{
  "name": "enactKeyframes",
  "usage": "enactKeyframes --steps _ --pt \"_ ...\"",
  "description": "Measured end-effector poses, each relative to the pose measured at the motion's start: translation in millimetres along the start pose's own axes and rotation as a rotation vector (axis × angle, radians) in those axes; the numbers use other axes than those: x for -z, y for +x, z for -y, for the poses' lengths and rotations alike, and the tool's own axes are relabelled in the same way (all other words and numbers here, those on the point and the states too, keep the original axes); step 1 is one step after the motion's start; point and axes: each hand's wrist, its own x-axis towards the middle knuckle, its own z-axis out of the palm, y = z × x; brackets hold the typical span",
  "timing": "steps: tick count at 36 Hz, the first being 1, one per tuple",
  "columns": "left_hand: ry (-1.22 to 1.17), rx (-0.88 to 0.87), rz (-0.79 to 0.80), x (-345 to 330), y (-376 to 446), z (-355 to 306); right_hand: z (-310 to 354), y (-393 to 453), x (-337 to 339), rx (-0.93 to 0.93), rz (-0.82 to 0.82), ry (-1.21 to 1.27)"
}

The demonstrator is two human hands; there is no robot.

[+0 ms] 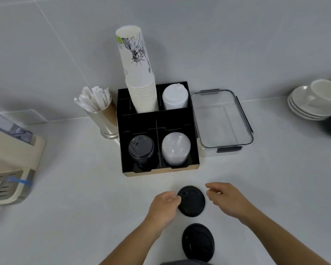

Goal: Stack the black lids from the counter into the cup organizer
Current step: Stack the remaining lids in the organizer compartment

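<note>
Lids: two black lids lie on the counter (84, 217). Your left hand (163, 206) touches the farther lid (191, 200), fingers curled; your right hand (228, 199) hovers beside it, fingers spread. One nearer lid (198, 241) lies untouched. The cup organizer (196, 150) ahead holds one black lid stack (141, 150).

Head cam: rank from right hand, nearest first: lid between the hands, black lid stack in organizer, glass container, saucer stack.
From the right hand:
1. lid between the hands, just left of it
2. glass container and black lid stack, too close to call
3. saucer stack, far right
</note>
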Motion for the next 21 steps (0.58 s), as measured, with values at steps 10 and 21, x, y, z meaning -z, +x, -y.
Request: enactKeyframes --steps 10,21 --pt "-0.019 0.022 -0.011 -13 -2 3 -9 2 -17 -0.010 0.025 0.049" --pt "-0.060 0.025 -0.050 -19 -7 1 -10 -1 -20 -0.056 0.023 0.151"
